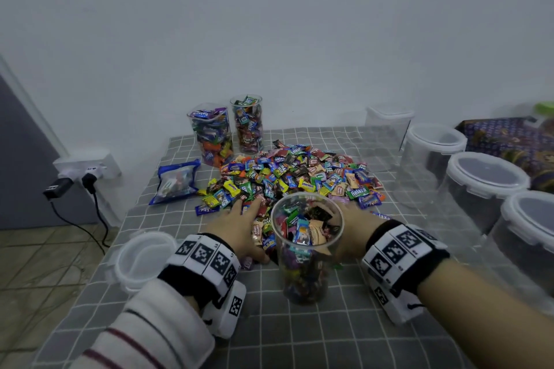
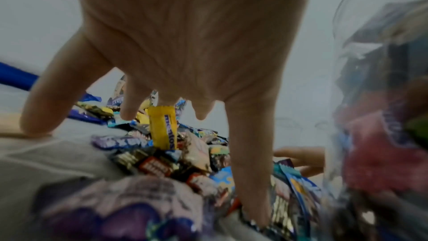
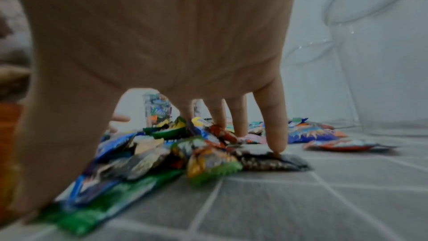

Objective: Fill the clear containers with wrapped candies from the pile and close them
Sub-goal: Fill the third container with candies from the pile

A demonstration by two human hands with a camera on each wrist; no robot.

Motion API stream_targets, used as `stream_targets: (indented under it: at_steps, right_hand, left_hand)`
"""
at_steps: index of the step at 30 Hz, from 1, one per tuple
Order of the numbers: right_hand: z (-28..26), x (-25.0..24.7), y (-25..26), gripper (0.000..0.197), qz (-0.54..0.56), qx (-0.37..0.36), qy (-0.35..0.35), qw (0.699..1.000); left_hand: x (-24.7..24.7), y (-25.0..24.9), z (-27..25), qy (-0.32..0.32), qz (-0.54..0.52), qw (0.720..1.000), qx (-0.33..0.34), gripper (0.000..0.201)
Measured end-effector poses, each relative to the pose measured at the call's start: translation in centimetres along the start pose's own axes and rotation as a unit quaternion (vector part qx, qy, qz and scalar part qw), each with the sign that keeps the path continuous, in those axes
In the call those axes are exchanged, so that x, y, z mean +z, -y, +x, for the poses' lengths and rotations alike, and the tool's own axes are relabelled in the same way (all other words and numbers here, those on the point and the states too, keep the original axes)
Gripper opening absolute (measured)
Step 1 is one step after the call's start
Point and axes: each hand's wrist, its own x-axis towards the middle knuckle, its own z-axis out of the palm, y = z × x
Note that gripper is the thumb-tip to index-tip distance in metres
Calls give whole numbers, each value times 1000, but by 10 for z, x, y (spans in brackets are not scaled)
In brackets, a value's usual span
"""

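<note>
A big pile of wrapped candies (image 1: 299, 177) lies in the middle of the checked tablecloth. In front of it stands an open clear container (image 1: 305, 252), filled nearly to the rim. My left hand (image 1: 236, 225) lies on the pile's near edge, just left of the container, fingers spread downward over candies (image 2: 163, 129). My right hand (image 1: 356, 225) is on the other side, partly hidden behind the container, its fingertips (image 3: 275, 144) touching loose candies (image 3: 208, 162). Neither hand grips anything. The container wall (image 2: 382, 98) is close beside my left hand (image 2: 173, 61).
Two filled open containers (image 1: 211, 135) (image 1: 247, 124) stand at the back. A loose lid (image 1: 144, 257) lies at the table's left edge, a blue bag (image 1: 177, 181) behind it. Several empty lidded containers (image 1: 485, 189) line the right side. A wall socket (image 1: 87, 171) with plugs is at left.
</note>
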Motion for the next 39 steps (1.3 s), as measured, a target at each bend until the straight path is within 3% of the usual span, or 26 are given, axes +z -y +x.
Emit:
stream_targets:
  at_steps: [3,7,11,14,17,31,39]
  right_hand:
    - [7,2,3,107,-10,13,8,1000]
    - [12,1,4,83,18,8,0,1000]
    - [14,1,5,68,52,4,-14,999]
    - [13,-2,6,58,74,-6,-26,997]
    - [8,-10,10,40,79,-11,-31,996]
    - [2,-12,7,30,34,-15,-83,996]
    - [7,-10,-4,23,58,12,-124,990]
  left_hand:
    - [1,-3,5,28,8,1000,0,118]
    - [-2,-10,5,21,27,999,25,96]
    - [-9,-18,0,-42,36,997,52,44]
    - [-12,-21,-4,-67,37,996,50,26]
    - [-13,-23,-6,-76,25,996,43,24]
    - [-10,-15,-1,-150,30,987,43,19]
    - [-5,-3,0,-214,-89,972,21,20]
